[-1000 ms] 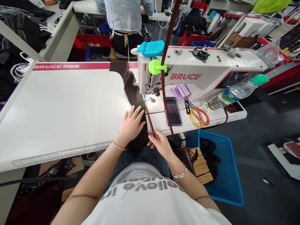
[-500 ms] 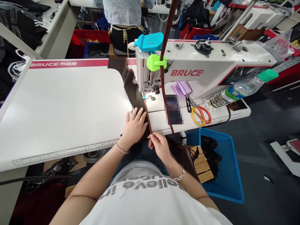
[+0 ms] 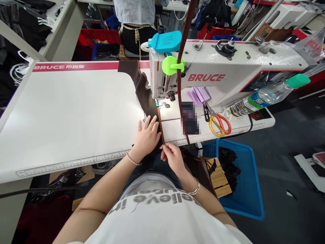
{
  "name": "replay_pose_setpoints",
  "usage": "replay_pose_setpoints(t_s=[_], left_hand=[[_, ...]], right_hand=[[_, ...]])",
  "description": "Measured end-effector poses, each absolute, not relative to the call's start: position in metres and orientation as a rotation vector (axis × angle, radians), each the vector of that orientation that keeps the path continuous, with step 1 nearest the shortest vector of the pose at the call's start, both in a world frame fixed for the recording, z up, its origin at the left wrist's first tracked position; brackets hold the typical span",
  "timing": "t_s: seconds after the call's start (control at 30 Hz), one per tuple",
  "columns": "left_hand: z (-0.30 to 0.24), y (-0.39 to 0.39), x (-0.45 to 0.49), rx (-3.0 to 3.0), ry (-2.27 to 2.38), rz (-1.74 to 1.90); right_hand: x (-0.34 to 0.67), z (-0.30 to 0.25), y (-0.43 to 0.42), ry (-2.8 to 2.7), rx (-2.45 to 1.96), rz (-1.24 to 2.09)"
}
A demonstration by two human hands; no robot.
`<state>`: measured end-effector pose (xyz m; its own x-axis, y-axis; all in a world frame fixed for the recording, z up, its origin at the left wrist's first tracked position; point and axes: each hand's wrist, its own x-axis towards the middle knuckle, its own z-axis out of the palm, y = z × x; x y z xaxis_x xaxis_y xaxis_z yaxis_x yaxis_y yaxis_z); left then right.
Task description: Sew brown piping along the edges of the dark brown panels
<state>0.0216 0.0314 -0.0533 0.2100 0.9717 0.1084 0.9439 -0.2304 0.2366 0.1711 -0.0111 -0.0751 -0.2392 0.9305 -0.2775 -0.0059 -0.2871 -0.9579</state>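
Note:
A dark brown piece of fabric (image 3: 147,93) runs over the table and under the presser foot of a white sewing machine (image 3: 203,64). My left hand (image 3: 148,135) lies flat on the fabric, fingers spread, in front of the needle. Along the fabric's right edge runs a narrow reddish-brown binding strip (image 3: 160,125). Near the table's front edge my right hand (image 3: 172,157) pinches this edge between thumb and fingers. A longer brown strip (image 3: 179,84) hangs down in front of the machine head, beside a lime-green clip (image 3: 173,65).
Right of the needle lie purple papers (image 3: 199,95), scissors with orange and yellow handles (image 3: 220,124) and a tilted plastic bottle (image 3: 264,96). A blue basket (image 3: 250,179) stands below the table's right end. Another person (image 3: 134,15) sits beyond the table.
The view has shifted slightly, so the machine appears a little further right. Both hands keep nearly the same places on the fabric and its edge.

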Motion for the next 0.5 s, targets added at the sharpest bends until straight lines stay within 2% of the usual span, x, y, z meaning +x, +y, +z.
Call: replay_pose_setpoints(t_s=[0.5], left_hand=[[-0.0535,0.0405,0.0165,2.359,1.900,0.384]], right_hand=[[0.1704,-0.0782,-0.0071,-1.142,-1.295,1.619]])
